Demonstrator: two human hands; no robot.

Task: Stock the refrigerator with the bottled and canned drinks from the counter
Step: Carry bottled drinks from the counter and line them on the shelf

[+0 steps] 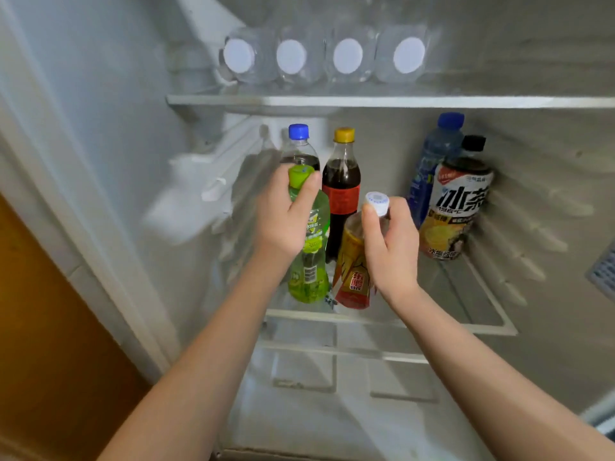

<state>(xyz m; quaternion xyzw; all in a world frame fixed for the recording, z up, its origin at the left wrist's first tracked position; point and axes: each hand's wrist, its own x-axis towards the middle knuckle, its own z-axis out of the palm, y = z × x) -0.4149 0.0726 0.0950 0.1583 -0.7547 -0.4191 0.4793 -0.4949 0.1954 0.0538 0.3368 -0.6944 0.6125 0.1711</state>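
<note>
I am reaching into an open refrigerator. My left hand [286, 214] grips the neck of a green bottle [311, 261] that stands at the front of the middle glass shelf [432, 322]. My right hand [391, 247] pinches the white cap of a yellow-and-red labelled bottle [354, 277] beside it. Behind them stand a dark cola bottle with a blue cap [299, 146] and one with a yellow cap [342, 184]. At the shelf's right stand a blue drink bottle [429, 161] and a black-capped iced tea bottle [456, 207].
Several clear water bottles [347, 56] lie on the upper shelf [399, 102], white caps toward me. Ribbed side walls flank the shelves. A lower compartment [332, 377] sits beneath. The fridge's left frame [83, 227] and an orange-brown panel [40, 311] are at the left.
</note>
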